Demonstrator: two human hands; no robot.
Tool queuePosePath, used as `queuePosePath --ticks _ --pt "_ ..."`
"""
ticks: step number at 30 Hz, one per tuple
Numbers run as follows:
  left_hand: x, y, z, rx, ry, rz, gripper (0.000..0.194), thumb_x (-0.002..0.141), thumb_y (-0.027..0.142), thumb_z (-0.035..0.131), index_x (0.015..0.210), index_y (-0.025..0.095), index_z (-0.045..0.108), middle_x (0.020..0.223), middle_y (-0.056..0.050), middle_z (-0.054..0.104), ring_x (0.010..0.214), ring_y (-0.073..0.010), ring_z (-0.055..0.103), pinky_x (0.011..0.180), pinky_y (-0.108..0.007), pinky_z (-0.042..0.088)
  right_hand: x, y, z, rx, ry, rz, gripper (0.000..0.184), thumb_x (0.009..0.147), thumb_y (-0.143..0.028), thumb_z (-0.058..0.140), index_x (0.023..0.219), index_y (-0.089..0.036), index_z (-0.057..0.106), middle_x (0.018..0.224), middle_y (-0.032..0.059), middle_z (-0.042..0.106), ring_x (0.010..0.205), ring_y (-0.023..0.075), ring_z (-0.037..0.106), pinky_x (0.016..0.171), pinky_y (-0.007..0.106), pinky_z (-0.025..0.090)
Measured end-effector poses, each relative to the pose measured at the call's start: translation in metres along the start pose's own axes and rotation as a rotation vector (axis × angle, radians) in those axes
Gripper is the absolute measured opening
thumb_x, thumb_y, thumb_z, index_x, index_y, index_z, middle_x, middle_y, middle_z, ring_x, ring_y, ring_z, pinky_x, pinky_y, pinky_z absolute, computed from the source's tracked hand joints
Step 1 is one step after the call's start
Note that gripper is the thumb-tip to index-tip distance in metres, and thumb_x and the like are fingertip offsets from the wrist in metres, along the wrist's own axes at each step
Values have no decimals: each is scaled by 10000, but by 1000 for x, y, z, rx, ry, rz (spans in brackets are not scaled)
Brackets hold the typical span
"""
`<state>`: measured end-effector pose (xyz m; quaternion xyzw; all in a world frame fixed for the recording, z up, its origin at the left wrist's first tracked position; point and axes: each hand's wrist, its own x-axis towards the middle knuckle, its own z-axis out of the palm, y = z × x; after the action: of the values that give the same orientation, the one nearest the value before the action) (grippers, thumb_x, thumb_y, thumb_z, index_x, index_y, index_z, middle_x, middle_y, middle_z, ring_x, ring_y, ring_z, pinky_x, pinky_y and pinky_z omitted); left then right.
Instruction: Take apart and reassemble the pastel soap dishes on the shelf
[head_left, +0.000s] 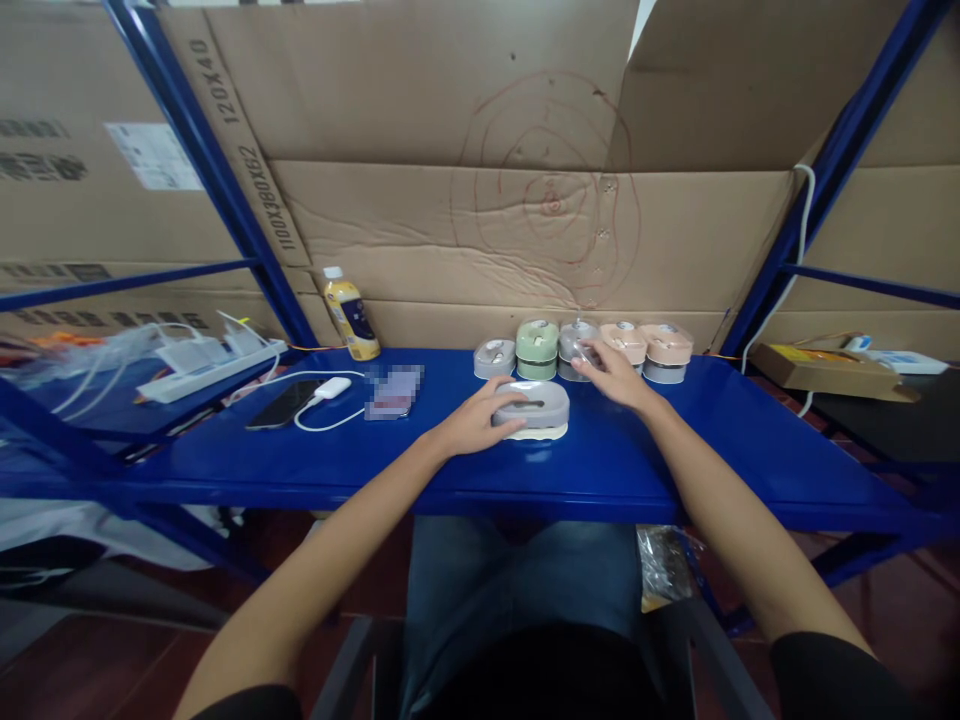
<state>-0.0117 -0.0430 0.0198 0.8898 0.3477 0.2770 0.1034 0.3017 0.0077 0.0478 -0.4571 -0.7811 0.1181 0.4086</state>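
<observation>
My left hand (480,417) curls round the left end of a grey oval lidded box (551,408), thumb at its front and fingers over its top. Under that box a cream-coloured, wavy-edged piece (546,434) shows. My right hand (616,375) reaches to a grey box (570,366) in the back row, its fingers apart at that box's right side and top; whether they press on it I cannot tell. Beside it stand a green box (537,350), a low grey box (493,358) and two peach boxes, one partly behind my hand, the other (667,350) at the row's right end.
On the blue table (600,460), to the left, lie a dark phone (283,405), a white charger with cable (332,388) and a blurred-out phone-like object (394,392). A yellow bottle (351,315) leans near the cardboard wall (375,215). A power strip (214,372) lies further left.
</observation>
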Motion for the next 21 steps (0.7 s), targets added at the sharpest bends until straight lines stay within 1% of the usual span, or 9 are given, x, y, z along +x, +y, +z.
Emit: queuePosePath --ticks 2,4,7,9,12,16,18,21 --pt "1 2 3 -27 -34 18 555 975 543 636 1444 246 611 1569 -131 479 1488 -327 474 1274 -492 370 -3 -6 2 12 -43 -81 653 897 -601 742 1416 -221 631 1338 132 721 1182 344 689 1049 539 551" --pt "2 -2 6 -57 -5 3 700 916 557 717 1503 221 535 1561 -151 504 1478 -343 485 1266 -515 376 -6 -15 7 25 -115 -180 703 833 -578 821 1421 -238 640 1406 122 690 1253 343 665 1104 532 522" --pt "6 -12 10 -128 51 -63 965 789 578 842 1563 184 419 1582 -192 499 1466 -375 498 1241 -550 394 -9 -28 19 21 -238 -281 779 762 -571 886 1432 -251 648 1399 118 685 1267 335 661 1120 517 514" --pt "8 -18 13 -183 50 -92 1060 726 576 890 1568 172 389 1586 -210 497 1449 -389 516 1218 -561 414 -10 -33 28 9 -295 -314 804 746 -577 898 1446 -273 642 1387 112 684 1262 329 662 1115 515 517" --pt "10 -20 17 -236 36 -122 1136 673 586 921 1574 172 367 1549 -215 537 1418 -407 547 1187 -575 436 -10 -36 41 -7 -350 -336 837 737 -606 898 1468 -304 625 1404 103 670 1284 332 649 1123 528 509" --pt "11 -16 18 -266 28 -159 1198 649 622 927 1591 174 339 1521 -217 565 1426 -434 538 1183 -585 432 -11 -33 52 -32 -372 -339 927 695 -669 903 1486 -281 613 1417 129 647 1283 365 644 1115 561 504" --pt "12 -14 18 -261 32 -157 1183 646 622 927 1579 165 361 1530 -219 555 1434 -440 528 1192 -581 424 -11 -32 54 -36 -379 -344 950 697 -687 895 1502 -277 601 1399 135 645 1276 368 643 1107 557 508" --pt "12 -15 17 -259 32 -97 1096 654 615 927 1526 168 437 1534 -204 551 1420 -434 538 1181 -560 442 -11 -31 54 -43 -393 -353 979 705 -708 881 1531 -283 574 1356 130 645 1249 357 646 1088 542 518"
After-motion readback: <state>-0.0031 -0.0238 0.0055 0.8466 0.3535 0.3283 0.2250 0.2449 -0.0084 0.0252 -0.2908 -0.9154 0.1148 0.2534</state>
